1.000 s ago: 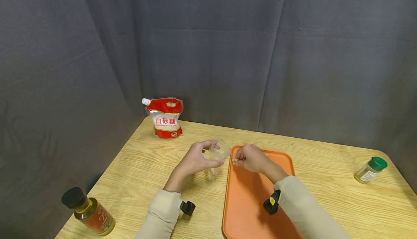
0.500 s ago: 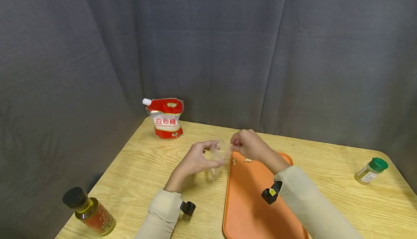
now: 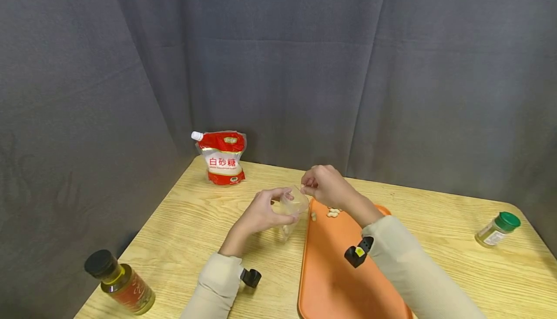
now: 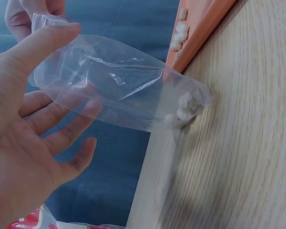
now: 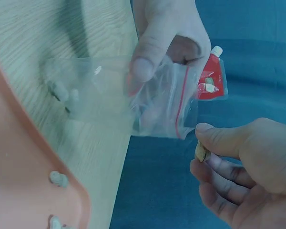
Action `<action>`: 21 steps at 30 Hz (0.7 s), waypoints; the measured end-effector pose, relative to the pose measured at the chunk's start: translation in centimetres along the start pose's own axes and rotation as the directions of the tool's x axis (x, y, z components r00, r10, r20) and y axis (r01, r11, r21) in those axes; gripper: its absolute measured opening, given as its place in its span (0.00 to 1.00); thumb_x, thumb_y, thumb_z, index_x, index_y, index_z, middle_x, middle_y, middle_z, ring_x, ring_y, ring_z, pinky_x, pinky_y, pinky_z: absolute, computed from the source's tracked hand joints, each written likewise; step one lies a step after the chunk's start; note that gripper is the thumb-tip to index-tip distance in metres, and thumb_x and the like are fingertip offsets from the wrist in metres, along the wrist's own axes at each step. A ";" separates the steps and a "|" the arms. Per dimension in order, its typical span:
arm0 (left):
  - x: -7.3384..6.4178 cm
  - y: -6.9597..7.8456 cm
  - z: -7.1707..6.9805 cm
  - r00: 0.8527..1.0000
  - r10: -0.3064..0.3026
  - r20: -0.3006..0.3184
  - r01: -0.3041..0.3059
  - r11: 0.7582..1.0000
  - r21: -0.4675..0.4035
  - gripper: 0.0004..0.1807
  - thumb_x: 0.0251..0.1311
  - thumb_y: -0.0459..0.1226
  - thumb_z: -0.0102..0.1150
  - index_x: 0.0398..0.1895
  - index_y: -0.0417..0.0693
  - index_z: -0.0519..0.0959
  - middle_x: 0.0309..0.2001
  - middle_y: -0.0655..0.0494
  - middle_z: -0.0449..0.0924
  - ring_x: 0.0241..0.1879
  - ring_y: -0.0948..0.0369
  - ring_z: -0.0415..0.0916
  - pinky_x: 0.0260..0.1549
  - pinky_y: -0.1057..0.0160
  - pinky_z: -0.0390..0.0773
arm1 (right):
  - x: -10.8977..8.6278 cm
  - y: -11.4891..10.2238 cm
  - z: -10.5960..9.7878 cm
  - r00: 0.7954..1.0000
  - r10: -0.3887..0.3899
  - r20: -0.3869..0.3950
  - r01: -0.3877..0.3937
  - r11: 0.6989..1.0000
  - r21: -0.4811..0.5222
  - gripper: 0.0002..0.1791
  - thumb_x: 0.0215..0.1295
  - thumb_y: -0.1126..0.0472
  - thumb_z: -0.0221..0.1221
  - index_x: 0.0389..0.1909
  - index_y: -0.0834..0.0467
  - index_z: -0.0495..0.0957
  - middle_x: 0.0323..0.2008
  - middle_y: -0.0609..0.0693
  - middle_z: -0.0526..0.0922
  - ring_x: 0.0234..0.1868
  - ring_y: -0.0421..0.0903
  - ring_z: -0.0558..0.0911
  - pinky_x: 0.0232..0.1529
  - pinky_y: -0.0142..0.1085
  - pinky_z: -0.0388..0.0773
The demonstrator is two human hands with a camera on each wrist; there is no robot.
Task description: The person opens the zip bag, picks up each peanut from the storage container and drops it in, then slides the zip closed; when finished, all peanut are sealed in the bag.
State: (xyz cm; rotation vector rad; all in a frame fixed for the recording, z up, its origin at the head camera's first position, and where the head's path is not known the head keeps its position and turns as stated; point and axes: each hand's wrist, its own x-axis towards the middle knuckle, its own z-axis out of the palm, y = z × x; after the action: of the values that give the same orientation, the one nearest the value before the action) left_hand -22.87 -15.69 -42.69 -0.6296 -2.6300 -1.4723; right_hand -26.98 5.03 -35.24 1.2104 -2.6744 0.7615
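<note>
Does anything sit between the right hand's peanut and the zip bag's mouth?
Nothing visible does. In the right wrist view, the peanut, pinched by the right hand, is just outside the mouth of the zip bag, with only a gap between. The left hand grips the bag's sides, not across its mouth.

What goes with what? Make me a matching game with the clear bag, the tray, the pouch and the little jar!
Things:
1. clear bag
2. tray
3. pouch
4. jar

Clues:
A. red and white, standing near the curtain
B. green on top, far right in the head view
C. gripped by the left hand
D. orange, with peanuts lying on it

Right pairs: 1-C, 2-D, 3-A, 4-B
</note>
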 end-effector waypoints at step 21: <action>0.0 -0.1 0.1 1.000 -0.004 0.004 0.004 1.000 -0.014 0.36 0.48 0.42 0.77 0.62 0.43 0.77 0.52 0.52 0.82 0.52 0.54 0.76 0.54 0.47 0.74 | 1.0 -2.1 0.0 0.997 -0.063 0.049 0.065 0.997 -0.030 0.04 0.56 0.69 0.70 0.33 0.63 0.86 0.29 0.50 0.85 0.30 0.44 0.82 0.33 0.35 0.81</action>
State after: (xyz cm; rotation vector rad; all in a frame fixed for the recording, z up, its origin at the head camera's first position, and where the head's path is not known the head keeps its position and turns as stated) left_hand -22.91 -15.70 -42.83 -0.6295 -2.6280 -1.4936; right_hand -26.10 3.18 -34.12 1.3167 -2.6604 0.6872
